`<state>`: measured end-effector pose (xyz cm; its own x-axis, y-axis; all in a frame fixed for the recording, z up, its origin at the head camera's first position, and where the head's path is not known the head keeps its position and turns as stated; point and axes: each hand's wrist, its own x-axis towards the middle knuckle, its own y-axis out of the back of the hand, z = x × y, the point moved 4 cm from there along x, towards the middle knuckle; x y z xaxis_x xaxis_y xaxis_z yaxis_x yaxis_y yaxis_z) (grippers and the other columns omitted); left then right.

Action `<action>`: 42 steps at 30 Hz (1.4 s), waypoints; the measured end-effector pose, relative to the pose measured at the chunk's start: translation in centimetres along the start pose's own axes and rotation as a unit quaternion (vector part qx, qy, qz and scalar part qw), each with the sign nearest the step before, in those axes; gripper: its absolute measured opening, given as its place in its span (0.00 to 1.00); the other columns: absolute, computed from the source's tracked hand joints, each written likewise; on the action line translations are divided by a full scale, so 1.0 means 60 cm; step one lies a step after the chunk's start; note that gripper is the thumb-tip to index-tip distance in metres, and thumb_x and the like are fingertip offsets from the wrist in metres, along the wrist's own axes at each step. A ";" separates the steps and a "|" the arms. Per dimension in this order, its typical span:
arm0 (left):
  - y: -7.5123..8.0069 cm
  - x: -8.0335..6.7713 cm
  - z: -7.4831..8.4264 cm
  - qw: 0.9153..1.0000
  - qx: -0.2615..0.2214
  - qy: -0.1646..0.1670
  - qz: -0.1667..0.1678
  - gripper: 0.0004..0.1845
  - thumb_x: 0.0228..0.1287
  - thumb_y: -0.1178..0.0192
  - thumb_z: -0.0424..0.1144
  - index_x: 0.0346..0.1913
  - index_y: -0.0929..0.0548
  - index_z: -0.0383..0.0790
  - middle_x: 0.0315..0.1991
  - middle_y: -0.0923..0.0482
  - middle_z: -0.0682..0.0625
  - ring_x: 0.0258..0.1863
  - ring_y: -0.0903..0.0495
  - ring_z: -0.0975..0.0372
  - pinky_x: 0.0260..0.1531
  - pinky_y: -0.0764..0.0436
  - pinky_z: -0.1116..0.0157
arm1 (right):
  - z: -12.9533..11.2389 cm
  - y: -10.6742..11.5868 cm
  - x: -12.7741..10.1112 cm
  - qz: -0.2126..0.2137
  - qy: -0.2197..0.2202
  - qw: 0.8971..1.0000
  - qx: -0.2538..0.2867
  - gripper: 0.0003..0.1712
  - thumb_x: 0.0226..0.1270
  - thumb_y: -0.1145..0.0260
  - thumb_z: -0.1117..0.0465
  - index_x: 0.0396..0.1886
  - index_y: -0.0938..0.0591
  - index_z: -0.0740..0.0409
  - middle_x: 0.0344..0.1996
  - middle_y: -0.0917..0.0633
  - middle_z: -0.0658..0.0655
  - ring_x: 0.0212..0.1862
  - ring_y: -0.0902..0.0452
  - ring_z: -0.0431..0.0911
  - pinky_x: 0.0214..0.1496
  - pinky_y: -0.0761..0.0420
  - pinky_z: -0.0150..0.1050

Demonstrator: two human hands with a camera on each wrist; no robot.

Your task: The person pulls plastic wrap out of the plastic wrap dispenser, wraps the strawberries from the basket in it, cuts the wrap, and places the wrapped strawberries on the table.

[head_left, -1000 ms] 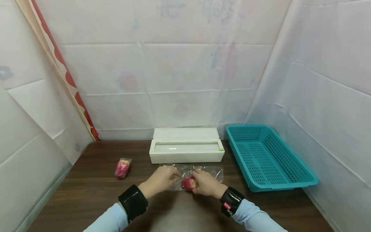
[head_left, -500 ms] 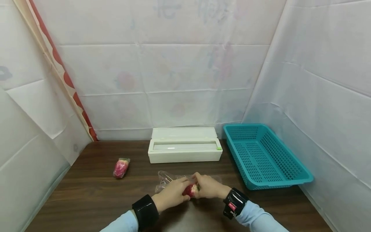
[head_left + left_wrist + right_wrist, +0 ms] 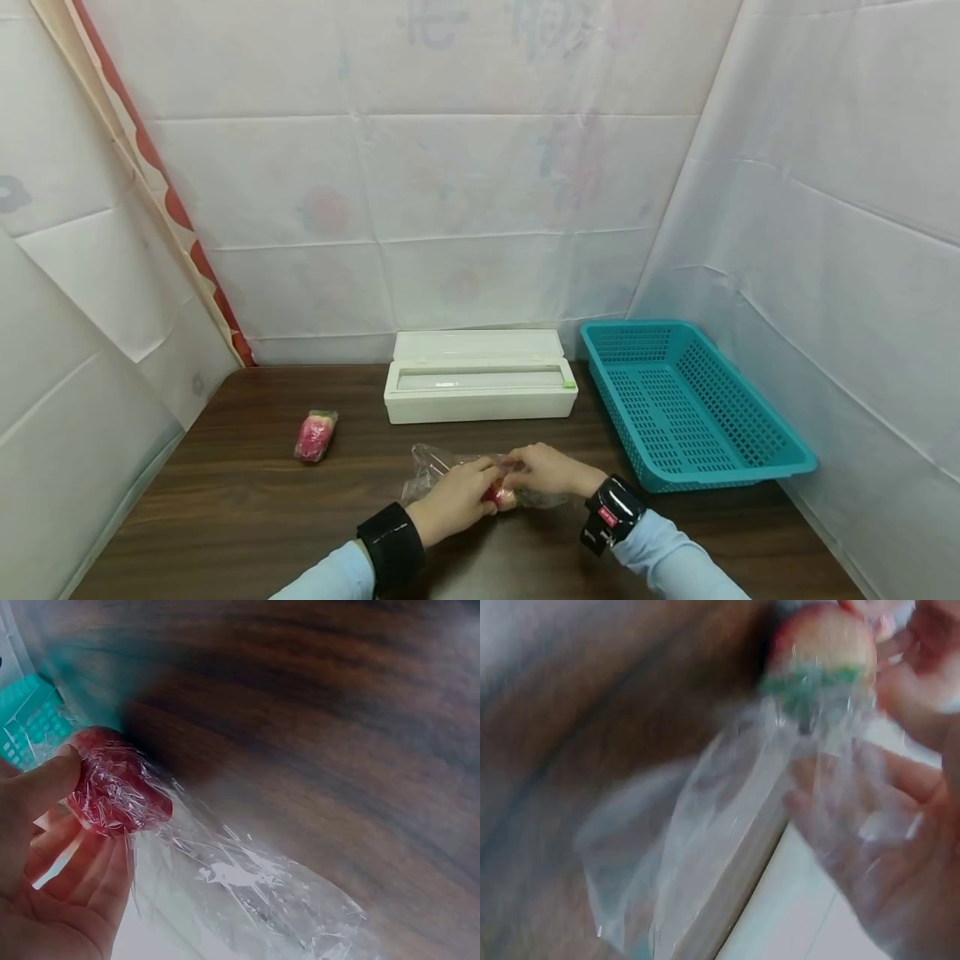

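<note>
A red fruit (image 3: 124,791) with a pale end and green leaves lies partly wrapped in clear plastic wrap (image 3: 431,467). My left hand (image 3: 453,502) holds it between thumb and fingers, seen closely in the left wrist view. My right hand (image 3: 551,471) is at the leafy end, its fingers bent down over the loose wrap. In the right wrist view, film drapes across the right hand's fingers (image 3: 900,776); blur hides whether they pinch it. A second red fruit (image 3: 315,436), wrapped in film, lies on the table to the left.
Behind the hands stands a white plastic wrap dispenser (image 3: 480,407) with its lid raised. A teal perforated basket (image 3: 738,482) sits at the right on the dark wooden table (image 3: 247,508). White sheeting (image 3: 465,167) encloses the back and sides.
My left hand has moved right and toward me, onto the fruit. My right hand has shifted slightly right, from the fruit to the wrap at its leafy end. The wrap has bunched around the fruit.
</note>
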<state>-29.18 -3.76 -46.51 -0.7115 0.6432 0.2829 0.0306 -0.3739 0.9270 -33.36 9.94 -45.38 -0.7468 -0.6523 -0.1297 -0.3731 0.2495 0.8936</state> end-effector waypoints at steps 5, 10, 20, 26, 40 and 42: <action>0.000 -0.001 -0.001 1.000 -0.001 -0.006 0.007 0.19 0.48 0.31 0.39 0.45 0.21 0.41 0.43 0.23 0.52 0.42 0.21 0.62 0.42 0.21 0.66 | 0.007 0.003 0.020 0.022 0.108 0.973 -0.203 0.21 0.59 0.36 0.61 0.54 0.22 0.52 0.53 0.20 0.51 0.49 0.21 0.42 0.42 0.20 0.35; 0.000 -0.002 0.001 1.000 -0.004 0.005 -0.002 0.19 0.48 0.32 0.40 0.46 0.21 0.42 0.45 0.22 0.52 0.45 0.21 0.60 0.44 0.22 0.63 | 0.020 -0.023 0.047 -0.008 0.207 0.921 -0.331 0.27 0.60 0.36 0.56 0.61 0.28 0.43 0.62 0.28 0.46 0.61 0.31 0.40 0.54 0.25 0.35; -0.007 0.007 0.013 1.000 -0.023 0.012 -0.014 0.23 0.44 0.29 0.42 0.46 0.21 0.43 0.52 0.24 0.50 0.51 0.23 0.56 0.48 0.24 0.57 | 0.043 -0.038 0.054 -0.078 0.211 0.909 -0.352 0.26 0.60 0.38 0.56 0.60 0.27 0.37 0.63 0.31 0.43 0.68 0.41 0.42 0.62 0.31 0.44; -0.006 0.013 0.014 1.000 -0.018 0.006 -0.017 0.22 0.43 0.29 0.43 0.44 0.21 0.43 0.46 0.21 0.52 0.48 0.23 0.60 0.45 0.24 0.55 | 0.041 -0.033 0.053 -0.090 0.187 0.913 -0.351 0.33 0.58 0.36 0.57 0.64 0.33 0.37 0.66 0.35 0.41 0.69 0.44 0.43 0.63 0.33 0.48; 0.002 0.041 -0.013 0.994 -0.087 0.047 -0.045 0.18 0.39 0.27 0.46 0.37 0.15 0.46 0.34 0.17 0.59 0.35 0.22 0.67 0.38 0.24 0.62 | 0.031 -0.013 0.073 -0.073 0.138 0.932 -0.327 0.32 0.58 0.35 0.59 0.63 0.31 0.41 0.65 0.32 0.45 0.70 0.45 0.46 0.65 0.36 0.48; 0.000 0.042 -0.018 0.993 -0.092 0.054 -0.052 0.18 0.39 0.27 0.46 0.37 0.14 0.46 0.33 0.18 0.60 0.33 0.22 0.68 0.36 0.25 0.64 | 0.025 -0.006 0.069 -0.055 0.110 0.946 -0.300 0.29 0.59 0.36 0.62 0.62 0.28 0.48 0.64 0.31 0.50 0.69 0.42 0.48 0.65 0.35 0.45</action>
<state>-31.71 -2.86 -46.04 -0.7757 0.6127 0.1511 -0.1680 -0.4312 0.8865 -37.14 8.23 -46.92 -0.5637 -0.8006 -0.2031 -0.0125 -0.2375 0.9713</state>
